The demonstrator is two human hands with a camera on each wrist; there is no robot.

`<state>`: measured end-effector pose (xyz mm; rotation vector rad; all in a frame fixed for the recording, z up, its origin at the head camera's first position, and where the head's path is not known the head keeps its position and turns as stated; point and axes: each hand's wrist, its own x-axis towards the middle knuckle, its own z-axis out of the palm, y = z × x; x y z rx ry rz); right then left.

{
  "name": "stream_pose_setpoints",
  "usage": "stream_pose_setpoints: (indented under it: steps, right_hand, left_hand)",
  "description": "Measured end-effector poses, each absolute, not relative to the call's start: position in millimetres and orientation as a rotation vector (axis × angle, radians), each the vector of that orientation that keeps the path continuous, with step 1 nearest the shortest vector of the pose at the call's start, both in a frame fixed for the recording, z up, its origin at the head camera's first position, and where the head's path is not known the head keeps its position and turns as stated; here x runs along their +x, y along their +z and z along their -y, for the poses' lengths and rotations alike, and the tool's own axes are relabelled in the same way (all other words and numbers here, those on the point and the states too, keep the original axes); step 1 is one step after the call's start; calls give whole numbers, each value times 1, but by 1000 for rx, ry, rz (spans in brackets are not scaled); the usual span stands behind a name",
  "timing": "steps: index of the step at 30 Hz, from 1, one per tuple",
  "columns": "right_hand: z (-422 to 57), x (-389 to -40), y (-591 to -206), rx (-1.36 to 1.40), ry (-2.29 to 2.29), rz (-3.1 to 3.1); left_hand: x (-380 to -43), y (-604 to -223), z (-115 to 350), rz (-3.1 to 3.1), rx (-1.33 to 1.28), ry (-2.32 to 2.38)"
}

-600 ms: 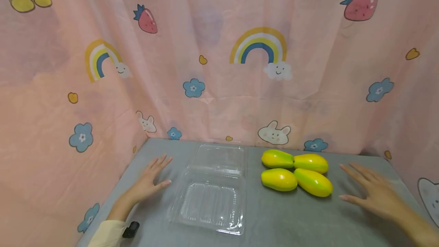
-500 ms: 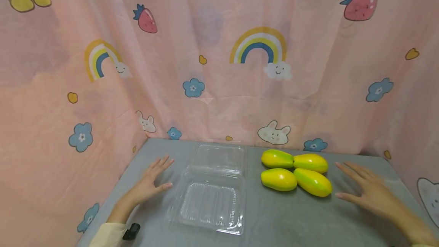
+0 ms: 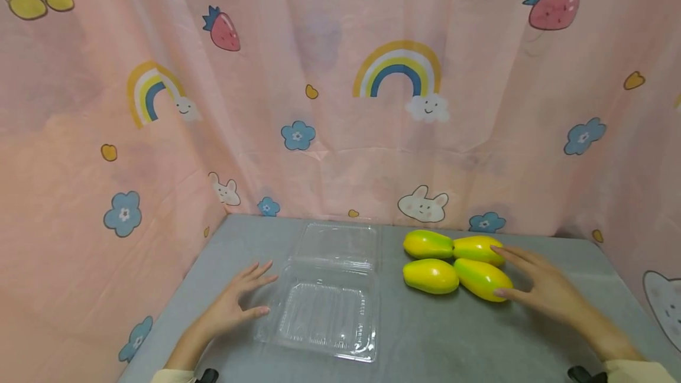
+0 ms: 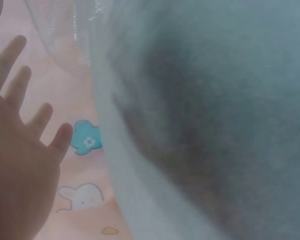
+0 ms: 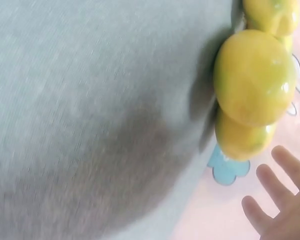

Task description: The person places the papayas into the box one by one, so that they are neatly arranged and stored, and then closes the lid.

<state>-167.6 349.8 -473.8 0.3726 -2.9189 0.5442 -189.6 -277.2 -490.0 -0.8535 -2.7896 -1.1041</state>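
Yellow-green fruits (image 3: 483, 280), right of centre: smooth, glossy skin, sharp white highlights, plastic or real can't tell. Container (image 3: 323, 312), lower centre: clear thin plastic, shiny, ribbed base, bright glints along its edges. Tabletop (image 3: 452, 336), bottom of frame: grey, matt, fine grain visible in the right wrist view. Curtain (image 3: 330, 75), filling upper frame: thin, cloth-like, creased, mostly dull, printed. Cream sleeve (image 3: 635, 372), lower right corner: matt cloth.

Four glossy yellow-green fruits (image 3: 430, 276) lie clustered in two rows on a grey bench (image 3: 447, 336), right of a clear plastic container (image 3: 324, 315) spread open, its lid (image 3: 337, 244) toward the far edge.
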Motion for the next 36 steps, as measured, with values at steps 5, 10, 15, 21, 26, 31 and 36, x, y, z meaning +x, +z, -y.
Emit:
stream_pose_setpoints:
  steps: [5, 10, 15, 21, 26, 31, 36]
  right_hand:
    - [-341, -169, -471, 339, 564, 2945]
    - [-333, -172, -472, 311, 567, 2942]
    - [-330, -172, -477, 275, 569, 2951]
    - [-331, -173, -483, 240, 553, 2979]
    - [-331, -173, -486, 211, 546, 3013]
    - [-332, -172, -487, 197, 568, 3026]
    - [-334, -172, -487, 198, 600, 3020]
  left_hand:
    - [-183, -496, 278, 2797, -811, -1167]
    - [-177, -497, 280, 2796, -786, -1191]
    - [-172, -499, 281, 2817, -724, -1181]
    - [-170, -499, 281, 2838, -690, -1194]
    - [-171, -498, 280, 2834, -716, -1232]
    - [-172, -498, 278, 2825, -743, -1243]
    - [-172, -499, 276, 2827, -757, -1168]
